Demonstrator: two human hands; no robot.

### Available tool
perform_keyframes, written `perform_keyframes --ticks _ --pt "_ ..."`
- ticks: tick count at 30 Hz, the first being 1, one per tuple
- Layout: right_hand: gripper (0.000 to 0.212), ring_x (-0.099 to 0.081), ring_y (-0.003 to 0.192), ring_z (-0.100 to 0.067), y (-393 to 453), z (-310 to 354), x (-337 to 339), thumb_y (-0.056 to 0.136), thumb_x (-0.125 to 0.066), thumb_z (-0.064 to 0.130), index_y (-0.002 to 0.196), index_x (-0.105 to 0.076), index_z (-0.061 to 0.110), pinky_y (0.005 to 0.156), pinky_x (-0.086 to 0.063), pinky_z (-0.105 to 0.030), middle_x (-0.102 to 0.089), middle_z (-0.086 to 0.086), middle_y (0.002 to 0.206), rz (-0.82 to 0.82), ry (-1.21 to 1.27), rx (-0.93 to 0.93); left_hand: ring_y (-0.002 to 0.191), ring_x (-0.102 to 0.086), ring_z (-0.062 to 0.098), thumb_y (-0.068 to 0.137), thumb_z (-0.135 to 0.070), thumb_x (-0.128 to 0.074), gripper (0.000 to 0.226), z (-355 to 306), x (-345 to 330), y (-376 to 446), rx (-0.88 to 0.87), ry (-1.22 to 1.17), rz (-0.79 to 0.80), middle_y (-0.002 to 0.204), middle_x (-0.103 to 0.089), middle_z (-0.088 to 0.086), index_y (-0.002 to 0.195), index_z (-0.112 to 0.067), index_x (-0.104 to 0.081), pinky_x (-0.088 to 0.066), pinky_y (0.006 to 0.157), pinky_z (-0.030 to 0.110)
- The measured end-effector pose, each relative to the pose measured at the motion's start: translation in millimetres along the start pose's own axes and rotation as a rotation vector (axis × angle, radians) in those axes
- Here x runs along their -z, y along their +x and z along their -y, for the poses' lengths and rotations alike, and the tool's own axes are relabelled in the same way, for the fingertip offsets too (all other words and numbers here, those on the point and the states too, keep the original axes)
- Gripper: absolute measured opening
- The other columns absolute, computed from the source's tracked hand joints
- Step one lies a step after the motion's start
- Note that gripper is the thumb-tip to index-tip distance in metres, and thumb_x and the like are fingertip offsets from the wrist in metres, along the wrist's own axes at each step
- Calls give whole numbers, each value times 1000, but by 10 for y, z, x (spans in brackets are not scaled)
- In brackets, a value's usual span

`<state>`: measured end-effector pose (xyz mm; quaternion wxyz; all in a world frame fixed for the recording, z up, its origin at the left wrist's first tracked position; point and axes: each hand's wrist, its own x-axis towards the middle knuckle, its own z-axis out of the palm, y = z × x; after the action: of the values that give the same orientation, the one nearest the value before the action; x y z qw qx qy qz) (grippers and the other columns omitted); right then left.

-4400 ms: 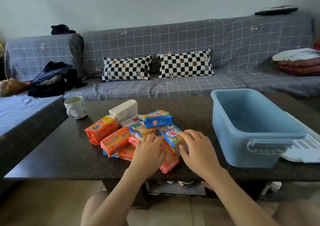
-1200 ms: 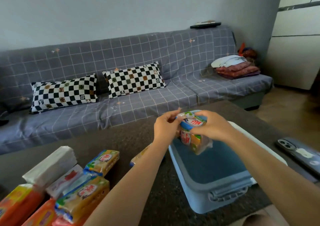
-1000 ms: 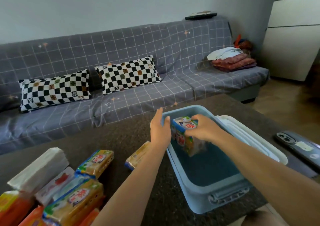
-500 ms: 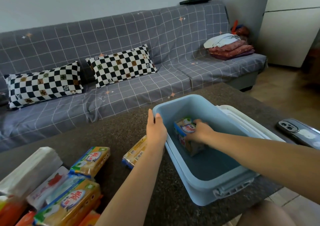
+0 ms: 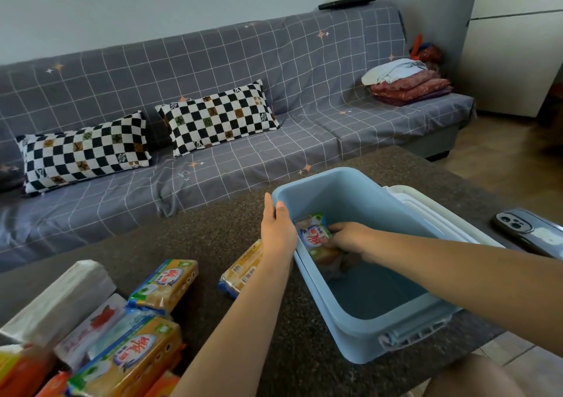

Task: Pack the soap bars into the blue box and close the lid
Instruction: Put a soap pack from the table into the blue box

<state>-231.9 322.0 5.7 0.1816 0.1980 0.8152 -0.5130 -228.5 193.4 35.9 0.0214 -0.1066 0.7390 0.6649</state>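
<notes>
The blue box (image 5: 393, 326) stands open on the dark table. My right hand (image 5: 350, 239) reaches down inside it and grips a stack of wrapped soap bars (image 5: 315, 238) against the box's left wall near the bottom. My left hand (image 5: 277, 229) rests on the outside of the box's left rim, thumb over the edge. One yellow soap bar (image 5: 243, 270) lies on the table just left of the box, partly hidden by my left forearm. More wrapped soap bars (image 5: 128, 357) are piled at the lower left. The white lid (image 5: 438, 214) lies under the box's right side.
A phone (image 5: 530, 232) lies on the table right of the lid. A white tissue pack (image 5: 58, 302) sits on the soap pile. Beyond the table's far edge runs a grey sofa (image 5: 274, 98) with two checkered pillows (image 5: 216, 116) and folded cloths.
My right hand has lowered the stack of soap bars from above the box down to near its floor. My left hand went from the stack to the box's left rim.
</notes>
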Motion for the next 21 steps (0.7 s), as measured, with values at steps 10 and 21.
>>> perform_keyframes --ticks 10,21 --pt "38 -55 115 -28 40 -41 -7 98 -43 19 136 -46 25 99 -46 -46 -58 -11 130 184 116 -55 72 -47 1 102 -31 -29 51 2 -24 27 -15 -18 -9 150 -37 3 151 -32 -15 -37 55 18" --pt "48 -44 131 -23 -410 347 121 97 -43 28 143 -36 16 104 -37 -34 -43 -7 147 -247 -383 356 130 -45 26 100 -37 -31 49 -139 142 -157 9 47 -14 149 -40 6 146 -21 -33 -39 106 39"
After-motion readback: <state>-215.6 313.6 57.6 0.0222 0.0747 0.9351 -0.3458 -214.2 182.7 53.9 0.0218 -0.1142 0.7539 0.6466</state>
